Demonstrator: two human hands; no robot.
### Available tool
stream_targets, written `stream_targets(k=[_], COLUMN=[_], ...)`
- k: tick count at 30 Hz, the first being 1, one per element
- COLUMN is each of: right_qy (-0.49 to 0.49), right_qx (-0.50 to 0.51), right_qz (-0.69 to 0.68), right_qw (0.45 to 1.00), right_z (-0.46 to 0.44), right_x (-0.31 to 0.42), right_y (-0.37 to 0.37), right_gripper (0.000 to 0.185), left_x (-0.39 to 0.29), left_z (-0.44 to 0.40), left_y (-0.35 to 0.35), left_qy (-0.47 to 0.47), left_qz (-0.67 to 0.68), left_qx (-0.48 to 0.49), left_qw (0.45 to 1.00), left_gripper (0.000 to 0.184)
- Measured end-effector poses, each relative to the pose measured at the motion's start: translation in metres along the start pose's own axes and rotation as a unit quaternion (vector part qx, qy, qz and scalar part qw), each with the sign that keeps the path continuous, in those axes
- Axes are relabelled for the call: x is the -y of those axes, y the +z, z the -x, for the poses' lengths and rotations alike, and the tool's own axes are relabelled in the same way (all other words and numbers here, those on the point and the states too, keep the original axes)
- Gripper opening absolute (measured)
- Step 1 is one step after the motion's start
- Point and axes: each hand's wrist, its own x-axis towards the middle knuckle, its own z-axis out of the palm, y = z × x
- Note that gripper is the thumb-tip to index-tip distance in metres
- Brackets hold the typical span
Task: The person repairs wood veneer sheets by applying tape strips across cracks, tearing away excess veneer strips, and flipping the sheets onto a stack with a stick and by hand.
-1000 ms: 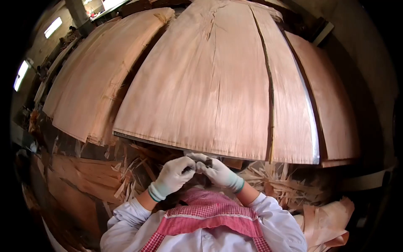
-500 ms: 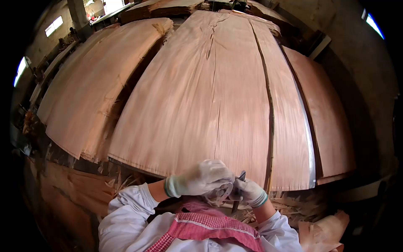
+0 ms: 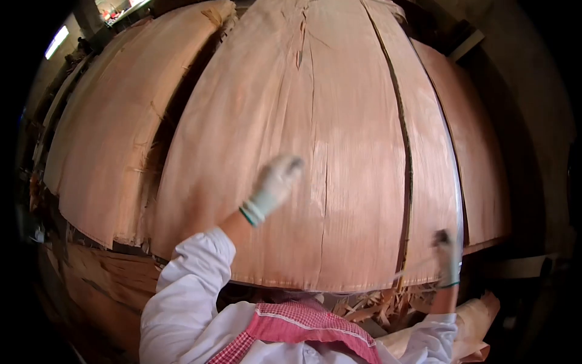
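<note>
My left hand [image 3: 276, 185], in a white glove with a green cuff edge, is over the middle of a large pinkish wood veneer sheet [image 3: 357, 151]. It is smeared by motion, with a grey patch at the fingertips, so its grip is unclear. At the sheet's near right part is my gloved right hand [image 3: 447, 261], also blurred. Its fingers look curled round something dark that I cannot make out. A faint pale streak runs from it toward the near edge. Long dark splits run lengthwise through the sheet.
More veneer stacks lie to the left [image 3: 109, 139] and right [image 3: 470, 133], with dark gaps between. Torn veneer scraps [image 3: 388, 303] lie below the near edge, beside a curled veneer piece [image 3: 476, 330] at lower right.
The hands were together near my chest, the right one round a dark narrow tool. They have parted: left forward over the sheet, right out to the right. The view has tipped down.
</note>
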Motion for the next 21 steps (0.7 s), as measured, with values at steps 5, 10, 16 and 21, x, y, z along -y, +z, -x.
stream_targets(k=[5, 10, 16, 21], right_qy=[-0.249, -0.166, -0.079, -0.001], right_qx=[-0.211, 0.052, 0.252, 0.271], right_qz=[0.311, 0.239, 0.044, 0.067], right_qw=[0.893, 0.955, 0.963, 0.96], right_z=[-0.042, -0.138, -0.153, -0.185], right_x=[0.107, 0.044, 0.077, 0.091], right_y=[-0.005, 0.147, 0.333, 0.412], right_gripper=[0.014, 0.014, 0.021, 0.021], left_x=[0.127, 0.178, 0.137, 0.127], left_z=[-0.065, -0.063, -0.073, -0.086], left_y=[0.017, 0.099, 0.096, 0.098], left_qy=[-0.025, 0.069, 0.024, 0.047], left_qz=[-0.32, -0.418, -0.272, -0.24], left_qx=[-0.007, 0.044, 0.108, -0.066], left_qw=[0.947, 0.905, 0.956, 0.967], left_gripper=[0.038, 0.047, 0.044, 0.054])
